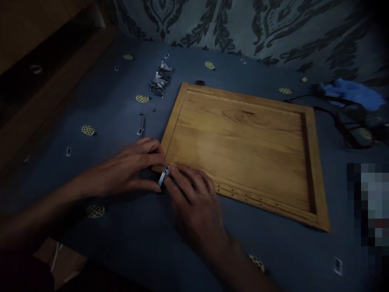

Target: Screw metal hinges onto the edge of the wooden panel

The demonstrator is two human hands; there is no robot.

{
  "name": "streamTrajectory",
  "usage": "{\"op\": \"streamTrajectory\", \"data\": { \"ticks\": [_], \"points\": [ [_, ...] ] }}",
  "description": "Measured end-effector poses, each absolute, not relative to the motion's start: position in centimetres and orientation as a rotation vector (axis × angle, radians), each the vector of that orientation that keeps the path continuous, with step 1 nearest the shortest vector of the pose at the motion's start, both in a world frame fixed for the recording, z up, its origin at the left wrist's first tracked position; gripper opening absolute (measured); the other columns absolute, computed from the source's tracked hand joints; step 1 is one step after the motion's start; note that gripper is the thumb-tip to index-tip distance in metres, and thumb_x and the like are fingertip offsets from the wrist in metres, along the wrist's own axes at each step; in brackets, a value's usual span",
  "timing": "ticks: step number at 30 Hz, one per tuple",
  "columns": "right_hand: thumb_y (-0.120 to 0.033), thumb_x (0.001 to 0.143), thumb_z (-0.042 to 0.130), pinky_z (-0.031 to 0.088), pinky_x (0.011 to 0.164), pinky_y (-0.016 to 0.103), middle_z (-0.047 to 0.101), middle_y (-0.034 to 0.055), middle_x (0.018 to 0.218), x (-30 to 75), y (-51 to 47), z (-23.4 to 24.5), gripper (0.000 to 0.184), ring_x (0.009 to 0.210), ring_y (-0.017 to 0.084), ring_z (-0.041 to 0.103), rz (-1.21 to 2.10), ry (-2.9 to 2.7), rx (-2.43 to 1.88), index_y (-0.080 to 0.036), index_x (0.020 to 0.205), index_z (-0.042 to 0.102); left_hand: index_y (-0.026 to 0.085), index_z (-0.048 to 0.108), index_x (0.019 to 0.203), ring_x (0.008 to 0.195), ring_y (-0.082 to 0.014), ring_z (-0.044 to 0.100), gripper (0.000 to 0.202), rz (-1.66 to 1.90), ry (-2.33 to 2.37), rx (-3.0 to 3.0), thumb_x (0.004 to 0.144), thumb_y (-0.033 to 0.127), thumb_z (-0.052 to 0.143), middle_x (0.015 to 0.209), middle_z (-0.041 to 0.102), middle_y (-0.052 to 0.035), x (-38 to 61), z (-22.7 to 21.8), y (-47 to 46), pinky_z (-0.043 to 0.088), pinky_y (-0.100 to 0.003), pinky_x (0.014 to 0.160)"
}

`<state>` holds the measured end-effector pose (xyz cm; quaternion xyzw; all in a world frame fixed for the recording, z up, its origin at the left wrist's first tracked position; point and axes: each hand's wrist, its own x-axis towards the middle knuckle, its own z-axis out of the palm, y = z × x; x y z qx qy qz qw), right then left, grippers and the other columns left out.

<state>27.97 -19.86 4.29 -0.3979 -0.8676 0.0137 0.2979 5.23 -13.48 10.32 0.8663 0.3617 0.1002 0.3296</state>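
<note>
A framed wooden cabinet door (240, 142) lies flat on the blue covering, with a row of small holes along its near edge. At its near left corner sits a metal cabinet hinge (164, 174), its arm sticking out past the edge. My left hand (133, 166) grips the hinge from the left, thumb at the end of the arm and fingers by the corner. From the right, my right hand (194, 198) presses its fingertips against the hinge and the door edge. The fingertips partly hide how the hinge sits on the wood.
Several more metal hinges (161, 79) lie in a pile beyond the door's left side. Closer are two small screws (154, 109) and a thin metal rod (142, 127). Eyeglasses (349, 129) and a blue cloth (354, 94) lie at the right. Patterned wallpaper (237, 24) stands behind.
</note>
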Motion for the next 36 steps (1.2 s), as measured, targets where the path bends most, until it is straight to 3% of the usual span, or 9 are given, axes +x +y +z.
{"op": "streamTrajectory", "data": {
  "ticks": [26,36],
  "points": [
    [-0.015,0.106,0.057,0.046,0.107,0.050,0.080,0.0041,0.128,28.0,-19.5,5.1,0.025,0.116,0.026,0.066,0.027,-2.358,-1.078,-0.019,0.120,0.077,0.022,0.069,0.115,0.104,-0.0218,0.059,0.032,0.295,0.951,2.288,0.098,0.050,0.073,0.110,0.063,-0.0044,5.2,10.1,-13.3,0.049,-0.034,0.090],
    [-0.013,0.101,0.065,0.046,0.108,0.049,0.079,0.0077,0.126,28.0,-19.6,4.8,0.024,0.118,0.026,0.064,0.026,-2.353,-1.069,-0.019,0.120,0.077,0.023,0.068,0.118,0.105,-0.0224,0.058,0.032,0.261,0.949,2.296,0.097,0.046,0.075,0.109,0.062,-0.0048,5.2,10.1,-13.2,0.049,-0.034,0.090]
  ]
}}
